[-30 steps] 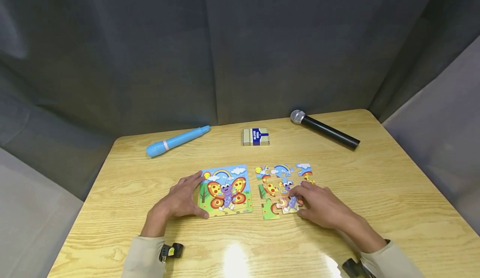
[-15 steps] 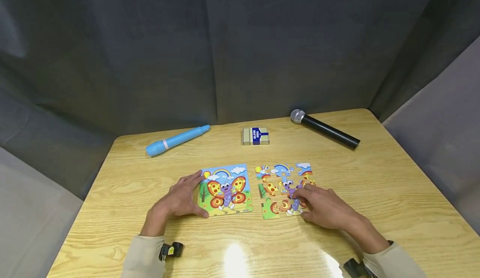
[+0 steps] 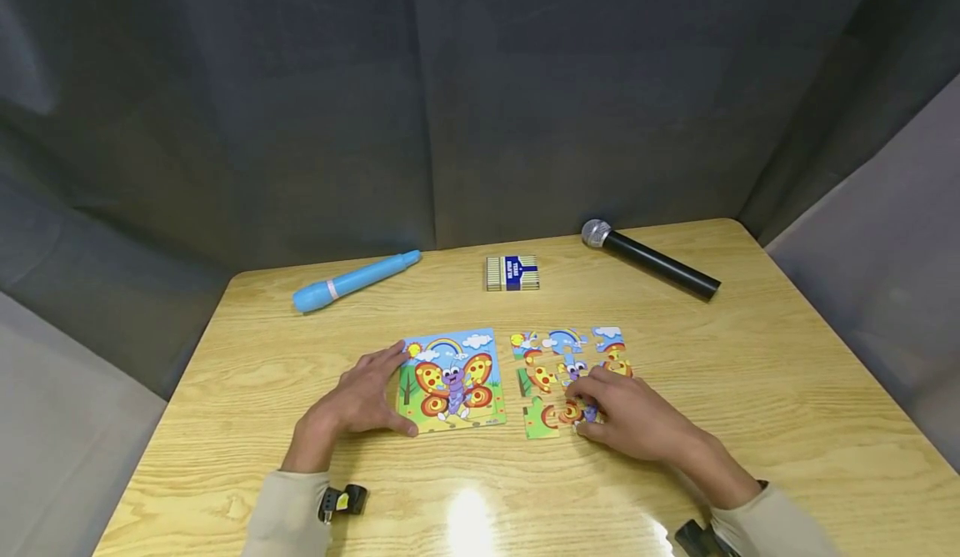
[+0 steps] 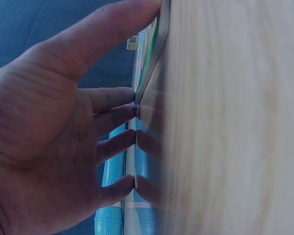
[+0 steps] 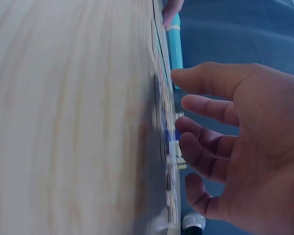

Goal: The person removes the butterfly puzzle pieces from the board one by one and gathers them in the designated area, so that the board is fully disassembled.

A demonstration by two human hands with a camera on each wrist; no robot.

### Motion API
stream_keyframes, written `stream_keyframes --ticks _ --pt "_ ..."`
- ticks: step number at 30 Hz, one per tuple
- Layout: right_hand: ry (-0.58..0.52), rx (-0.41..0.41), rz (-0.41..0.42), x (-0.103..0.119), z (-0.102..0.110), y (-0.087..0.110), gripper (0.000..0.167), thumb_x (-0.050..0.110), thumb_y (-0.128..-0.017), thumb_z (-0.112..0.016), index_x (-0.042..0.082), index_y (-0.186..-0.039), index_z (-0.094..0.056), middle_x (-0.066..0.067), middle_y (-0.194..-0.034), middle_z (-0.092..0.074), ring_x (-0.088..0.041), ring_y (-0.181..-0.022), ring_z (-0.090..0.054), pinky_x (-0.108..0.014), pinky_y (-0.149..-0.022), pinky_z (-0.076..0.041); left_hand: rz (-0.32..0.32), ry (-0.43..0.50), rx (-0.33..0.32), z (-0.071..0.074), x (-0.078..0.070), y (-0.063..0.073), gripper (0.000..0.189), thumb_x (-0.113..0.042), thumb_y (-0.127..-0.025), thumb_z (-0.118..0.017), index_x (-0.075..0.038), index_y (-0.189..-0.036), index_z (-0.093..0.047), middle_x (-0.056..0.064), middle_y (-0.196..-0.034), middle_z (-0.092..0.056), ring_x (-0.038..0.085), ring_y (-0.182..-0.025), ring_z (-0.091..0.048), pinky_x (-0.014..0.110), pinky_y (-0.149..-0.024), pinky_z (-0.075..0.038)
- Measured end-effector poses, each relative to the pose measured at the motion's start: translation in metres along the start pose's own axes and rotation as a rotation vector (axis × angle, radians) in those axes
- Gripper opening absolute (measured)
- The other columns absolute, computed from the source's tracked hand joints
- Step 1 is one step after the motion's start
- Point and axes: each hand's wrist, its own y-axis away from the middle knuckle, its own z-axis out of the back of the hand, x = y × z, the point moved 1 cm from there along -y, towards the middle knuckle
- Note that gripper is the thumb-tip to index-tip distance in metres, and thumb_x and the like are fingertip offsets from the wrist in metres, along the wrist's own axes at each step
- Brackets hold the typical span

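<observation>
My left hand (image 3: 365,392) rests on the table at the left side of a square butterfly puzzle board (image 3: 450,382), fingers spread. In the left wrist view its thumb (image 4: 108,32) meets the board's edge and the fingertips touch the tabletop. To the board's right lie several loose jigsaw pieces (image 3: 542,420) in rough rows, with narrow gaps between them. Over the lower middle pieces is my right hand (image 3: 630,413), partly hiding a purple-bodied piece (image 3: 591,414). The right wrist view shows this hand's fingers (image 5: 206,105) loosely bent, just above the pieces, gripping nothing visible.
Behind the board lies a blue tube-shaped object (image 3: 356,281) with a pale band. A small striped box (image 3: 512,273) sits at back centre. A black microphone (image 3: 652,261) with a silver head lies at back right. Dark curtains (image 3: 322,107) stand behind the table.
My right hand first slid slightly right as the lower middle piece shifted right, then moved back left over it. My left hand and the board have stayed in place.
</observation>
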Motion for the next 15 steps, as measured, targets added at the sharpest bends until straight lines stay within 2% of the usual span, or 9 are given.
stream_keyframes --ticks 3,7,15 --pt "0.000 -0.015 0.014 0.005 -0.003 -0.004 0.032 0.033 -0.082 -0.076 0.020 -0.110 -0.067 0.009 -0.097 -0.058 -0.003 -0.079 -0.046 -0.022 -0.068 -0.041 0.000 -0.002 -0.003 0.000 0.000 0.000 0.114 -0.051 -0.059 -0.089 -0.015 -0.152 -0.034 0.001 -0.163 -0.021 0.033 -0.146 -0.024 0.064 -0.112 -0.025" --pt "-0.018 0.000 0.003 0.012 -0.006 -0.009 0.036 0.038 -0.085 -0.073 0.019 -0.115 -0.067 0.009 -0.095 -0.057 -0.004 -0.078 -0.045 -0.023 -0.067 -0.040 -0.002 0.001 0.000 0.000 -0.001 -0.001 0.114 -0.050 -0.059 -0.089 -0.015 -0.152 -0.033 0.001 -0.163 -0.021 0.033 -0.147 -0.023 0.064 -0.112 -0.024" --pt "-0.003 0.017 0.038 0.026 -0.014 -0.020 0.035 0.034 -0.086 -0.071 0.018 -0.117 -0.067 0.007 -0.099 -0.060 -0.005 -0.077 -0.044 -0.026 -0.069 -0.037 -0.003 -0.005 -0.003 0.000 0.000 -0.001 0.114 -0.050 -0.058 -0.090 -0.015 -0.151 -0.034 0.001 -0.162 -0.021 0.033 -0.146 -0.024 0.065 -0.112 -0.024"
